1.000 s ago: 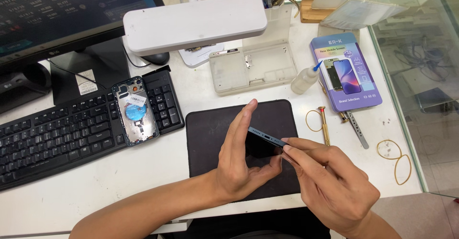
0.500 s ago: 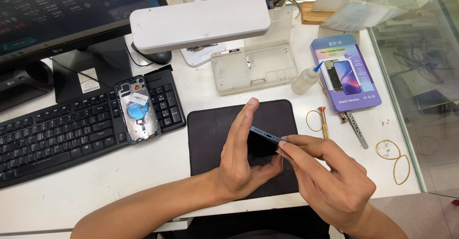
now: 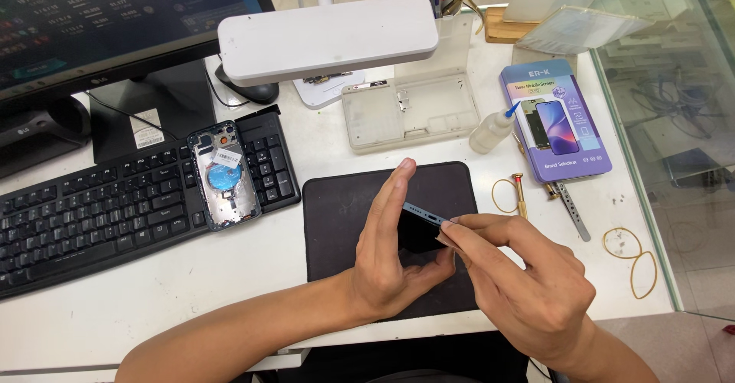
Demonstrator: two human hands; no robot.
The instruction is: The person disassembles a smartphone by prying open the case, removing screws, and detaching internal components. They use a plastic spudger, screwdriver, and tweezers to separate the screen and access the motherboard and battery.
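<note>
The blue phone (image 3: 423, 216) was held on edge above the black mat (image 3: 337, 207), near the front of the white counter (image 3: 321, 149), with its port edge turned toward the right hand (image 3: 521, 276). For this step to be done well, the phone would best be kept steady and low over the mat, so that any small part dropped would land on it, and pressure at the bottom edge would best be kept light and in line with the frame. The left hand (image 3: 390, 253) was loosely curled, its fingers extended upward along the phone's far face and its thumb pressed beneath, so the phone was clamped between them. The right hand was drawn together, thumb and forefinger pinched at the phone's bottom edge; whether a small tool or screw lay between the fingertips could not be told. A phone back housing (image 3: 224, 175) lay apart on the keyboard (image 3: 92, 214).
</note>
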